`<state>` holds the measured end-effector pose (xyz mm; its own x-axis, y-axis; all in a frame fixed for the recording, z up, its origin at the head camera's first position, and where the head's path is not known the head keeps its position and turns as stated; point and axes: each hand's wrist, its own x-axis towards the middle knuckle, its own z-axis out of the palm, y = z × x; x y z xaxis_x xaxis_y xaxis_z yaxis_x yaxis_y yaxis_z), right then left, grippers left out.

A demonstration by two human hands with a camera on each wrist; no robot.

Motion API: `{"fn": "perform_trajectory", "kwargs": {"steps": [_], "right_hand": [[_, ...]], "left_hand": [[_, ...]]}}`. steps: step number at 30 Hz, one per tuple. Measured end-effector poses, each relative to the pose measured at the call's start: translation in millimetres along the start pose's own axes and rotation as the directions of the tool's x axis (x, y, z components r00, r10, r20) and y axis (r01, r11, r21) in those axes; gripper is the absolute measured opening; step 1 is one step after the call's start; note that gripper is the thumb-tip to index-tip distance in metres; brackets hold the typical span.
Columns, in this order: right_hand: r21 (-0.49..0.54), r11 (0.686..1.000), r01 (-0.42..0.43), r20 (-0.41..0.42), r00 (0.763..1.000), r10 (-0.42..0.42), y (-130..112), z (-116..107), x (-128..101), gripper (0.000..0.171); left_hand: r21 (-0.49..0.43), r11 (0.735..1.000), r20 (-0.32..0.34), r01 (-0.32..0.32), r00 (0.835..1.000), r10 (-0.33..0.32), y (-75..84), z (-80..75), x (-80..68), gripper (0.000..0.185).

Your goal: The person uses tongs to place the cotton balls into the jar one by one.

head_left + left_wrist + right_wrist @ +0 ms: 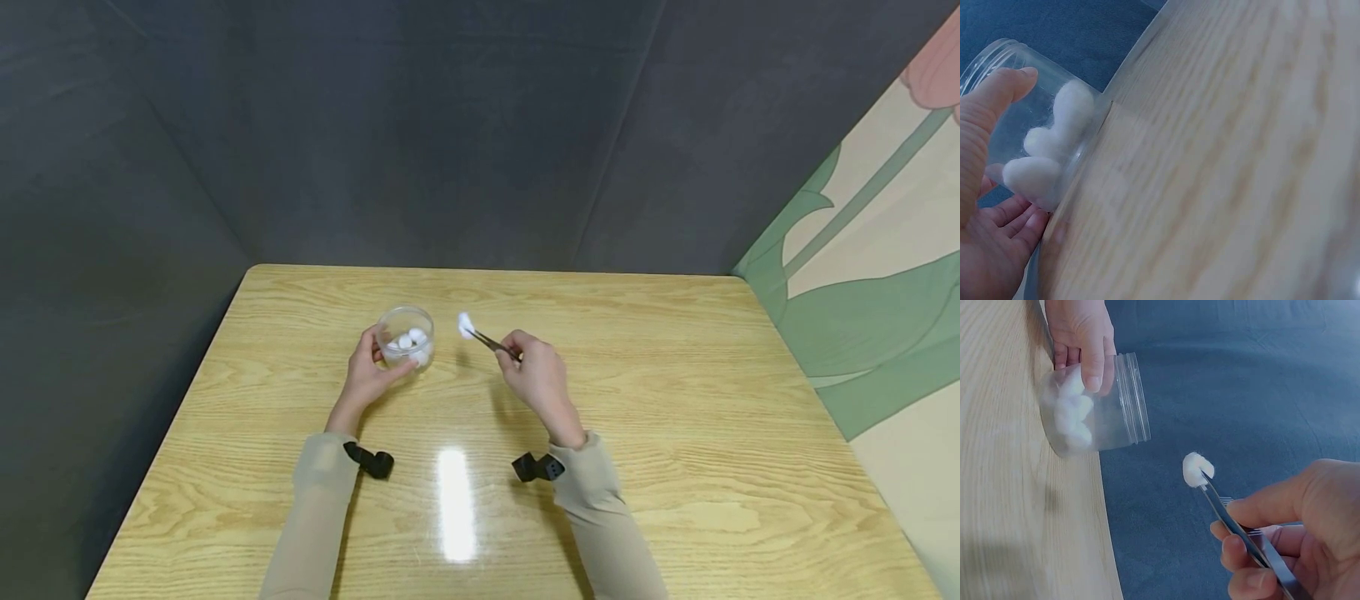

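Observation:
A clear, lidless plastic jar [405, 333] stands upright on the table, with several white cotton balls [1072, 112] at its bottom. My left hand [367, 377] grips the jar from its left side, thumb along the near wall and fingers round the back. To the right of the jar, my right hand [538, 372] pinches a pair of metal tweezers [1235, 526]. Between the tweezers' tips is a single cotton ball [1196, 469], held in the air apart from the jar. In the right wrist view the jar's threaded mouth shows plainly.
The wood-grain table [712, 400] extends around both hands. A dark cloth [450, 142] hangs behind its far edge, and a flower-patterned fabric [885, 275] lies along the right side. Black wrist cameras [538, 467] are strapped on both sleeves.

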<state>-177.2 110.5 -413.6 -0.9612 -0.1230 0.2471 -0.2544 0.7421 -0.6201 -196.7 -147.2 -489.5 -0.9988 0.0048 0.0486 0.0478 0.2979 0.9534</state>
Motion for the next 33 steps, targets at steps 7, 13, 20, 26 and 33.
{"fn": "perform_trajectory", "kwargs": {"steps": [7,13,20,26,33], "right_hand": [[-0.003,1.0,0.004,0.021,1.0,-0.004,-5,4,1,0.007],[-0.003,1.0,0.012,0.028,1.0,-0.012,-10,7,2,0.007],[0.001,1.0,0.028,0.057,0.998,-0.028,-15,10,6,0.007],[0.002,0.999,0.04,0.059,0.997,-0.04,-18,13,8,0.007],[0.022,0.997,0.072,0.069,0.995,-0.073,-21,15,12,0.006]], "left_hand": [[0.007,1.0,-0.019,0.001,1.0,0.0,-22.2,2.1,9.1,0.081],[0.003,1.0,-0.024,-0.002,1.0,0.002,-22.1,2.5,9.8,0.08],[-0.013,1.0,-0.024,0.005,1.0,-0.006,-22.0,1.6,10.4,0.08],[-0.007,1.0,-0.021,0.007,1.0,-0.008,-21.7,1.6,9.9,0.08],[0.004,1.0,-0.026,0.002,1.0,-0.002,-22.7,2.0,9.8,0.079]]}}
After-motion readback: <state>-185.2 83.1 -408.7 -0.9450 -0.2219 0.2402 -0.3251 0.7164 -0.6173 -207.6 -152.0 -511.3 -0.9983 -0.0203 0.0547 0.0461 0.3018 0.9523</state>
